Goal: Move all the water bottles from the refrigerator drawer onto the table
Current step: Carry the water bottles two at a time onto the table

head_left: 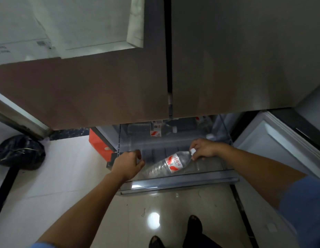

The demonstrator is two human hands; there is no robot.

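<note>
The clear refrigerator drawer (177,181) is pulled out below the fridge doors. A water bottle (169,164) with a red and white label lies tilted near the drawer's front, its white cap up to the right. My right hand (204,148) grips that bottle at the neck and cap. My left hand (129,164) hovers over the drawer's front left corner with fingers loosely curled and holds nothing. Another bottle (160,130) lies at the back of the drawer, and a third (202,120) shows partly under the fridge door.
The dark fridge doors (119,86) hang over the back of the drawer. An open white door or panel (273,145) stands to the right. An orange box (98,142) sits left of the drawer, and a black bag (19,152) lies on the tiled floor.
</note>
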